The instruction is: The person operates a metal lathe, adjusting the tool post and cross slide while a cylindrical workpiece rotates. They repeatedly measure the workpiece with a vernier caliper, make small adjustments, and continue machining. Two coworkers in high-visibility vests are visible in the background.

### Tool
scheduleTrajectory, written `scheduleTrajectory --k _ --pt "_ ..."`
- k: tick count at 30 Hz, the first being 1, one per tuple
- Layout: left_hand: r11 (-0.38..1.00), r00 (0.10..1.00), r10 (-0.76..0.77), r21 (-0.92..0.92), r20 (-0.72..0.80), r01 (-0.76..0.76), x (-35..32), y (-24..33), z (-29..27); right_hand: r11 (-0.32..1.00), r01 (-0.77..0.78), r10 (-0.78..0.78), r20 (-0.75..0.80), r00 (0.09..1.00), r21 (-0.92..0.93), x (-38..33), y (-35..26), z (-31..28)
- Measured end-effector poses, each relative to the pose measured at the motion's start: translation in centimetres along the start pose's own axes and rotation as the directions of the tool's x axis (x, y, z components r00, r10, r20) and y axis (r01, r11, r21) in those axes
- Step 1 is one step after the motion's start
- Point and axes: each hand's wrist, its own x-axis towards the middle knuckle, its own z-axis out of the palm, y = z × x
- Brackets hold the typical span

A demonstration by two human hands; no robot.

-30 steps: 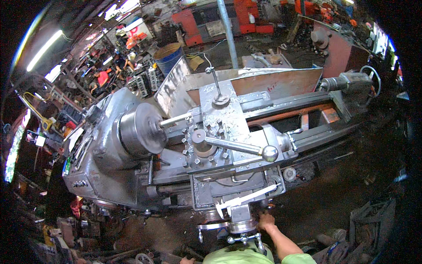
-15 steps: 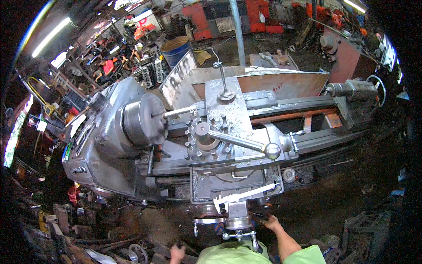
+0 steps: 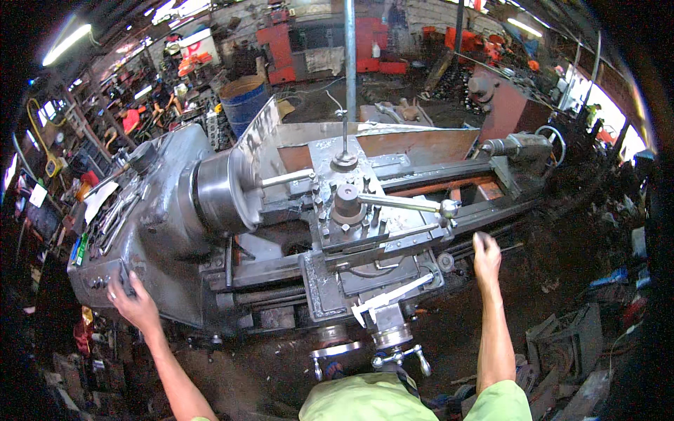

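A grey metal lathe fills the middle. My left hand is at the front panel of its headstock, beside the row of small buttons, fingers stretched and apart. My right hand is raised at the right of the carriage, near the ball-ended tool post lever. Its fingers are curled, and what they hold, if anything, cannot be made out. The chuck faces a round bar beside the tool post. A vernier caliper lies across the cross slide near me.
Crank handles stick out toward my body. Hand tools lie on top of the headstock. Behind the lathe stand a splash guard and a blue drum. The tailstock sits at the far right end.
My left hand has risen from low near my body to the headstock panel. My right hand has moved from the front cranks up and right. The view has shifted, and the tool post lever appears turned slightly.
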Motion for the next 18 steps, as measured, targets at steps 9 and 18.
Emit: scheduleTrajectory --k 9,18 --pt "0.991 0.999 0.001 0.134 -0.038 0.004 2.6 -4.2 4.6 0.713 0.648 -0.522 0.415 0.745 -0.267 1.3 -23.8 1.8" --pt "0.978 0.994 -0.031 0.204 -0.106 0.053 2.4 -3.6 4.6 0.614 0.682 -0.563 0.385 0.732 -0.399 1.1 -22.8 2.4"
